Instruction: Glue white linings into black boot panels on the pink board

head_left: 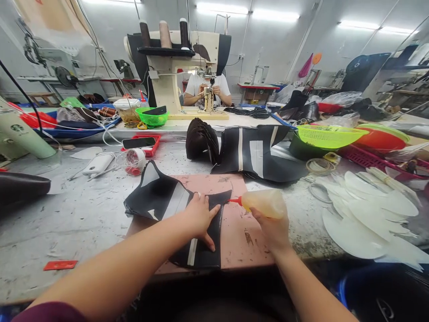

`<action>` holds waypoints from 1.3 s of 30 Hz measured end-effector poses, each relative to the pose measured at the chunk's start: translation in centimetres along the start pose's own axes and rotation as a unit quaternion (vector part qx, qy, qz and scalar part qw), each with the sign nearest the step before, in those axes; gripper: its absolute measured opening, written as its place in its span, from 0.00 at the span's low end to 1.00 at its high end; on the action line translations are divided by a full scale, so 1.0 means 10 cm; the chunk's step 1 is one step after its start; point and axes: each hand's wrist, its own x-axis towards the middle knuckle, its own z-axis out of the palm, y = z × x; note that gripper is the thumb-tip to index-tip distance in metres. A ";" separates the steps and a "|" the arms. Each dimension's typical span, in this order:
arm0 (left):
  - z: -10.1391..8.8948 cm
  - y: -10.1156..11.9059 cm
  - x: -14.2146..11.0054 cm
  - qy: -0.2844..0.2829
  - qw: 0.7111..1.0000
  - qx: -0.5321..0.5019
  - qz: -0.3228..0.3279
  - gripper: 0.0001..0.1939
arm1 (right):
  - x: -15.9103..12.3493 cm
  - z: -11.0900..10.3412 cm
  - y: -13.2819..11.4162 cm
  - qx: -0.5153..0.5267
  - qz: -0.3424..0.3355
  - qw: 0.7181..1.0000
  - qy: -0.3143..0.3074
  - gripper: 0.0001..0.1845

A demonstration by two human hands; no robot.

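Note:
My left hand [200, 218] lies flat with spread fingers on a black shoe-upper piece with white stripes [161, 199], pressing it against a pink work board [241, 232]. My right hand [273, 228] grips a yellowish squeeze bottle [266, 203] held sideways. Its red nozzle [234, 201] points left and touches the upper edge of the black piece, just right of my left fingers.
A stack of black striped pieces [258, 154] lies behind the board. White curved cut-outs [368, 214] spread at right. Green basket [326, 135], phone on red tray [139, 143] and power bank [98, 163] sit around. A person works at a sewing machine [174, 67] opposite.

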 end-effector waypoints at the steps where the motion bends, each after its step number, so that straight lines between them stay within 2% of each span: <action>1: 0.00 0.00 0.00 -0.001 1.000 0.002 0.000 0.60 | -0.02 0.02 0.01 0.011 -0.003 1.000 -0.005 0.32; 4: 0.00 0.00 0.00 -0.002 1.000 0.004 0.003 0.60 | -0.07 0.06 0.03 0.019 -0.028 0.999 -0.016 0.31; 9: 0.02 0.00 -0.01 0.004 1.000 0.001 0.007 0.60 | -0.12 0.06 0.03 0.023 -0.011 0.999 0.038 0.32; 14: 0.06 -0.02 0.02 0.027 0.999 -0.022 0.009 0.61 | -0.12 0.06 0.09 0.029 -0.002 1.000 -0.006 0.31; 18: 0.06 -0.02 0.02 0.036 0.999 -0.036 0.011 0.62 | -0.08 0.04 0.07 0.029 0.025 0.999 0.011 0.32; 23: 0.05 -0.01 0.01 0.024 0.999 -0.028 0.015 0.64 | -0.02 0.01 0.04 0.080 0.069 0.994 -0.038 0.33; 28: 0.09 -0.01 0.03 0.032 0.998 -0.051 0.015 0.65 | 0.01 -0.02 0.09 0.089 0.062 0.994 -0.035 0.31; 33: 0.12 -0.02 0.05 0.040 0.998 -0.056 0.014 0.64 | 0.00 -0.09 0.09 0.105 0.095 0.984 -0.112 0.29; 39: 0.10 -0.01 0.04 0.025 0.999 -0.035 0.021 0.64 | -0.01 -0.08 0.05 0.106 0.068 0.990 -0.064 0.29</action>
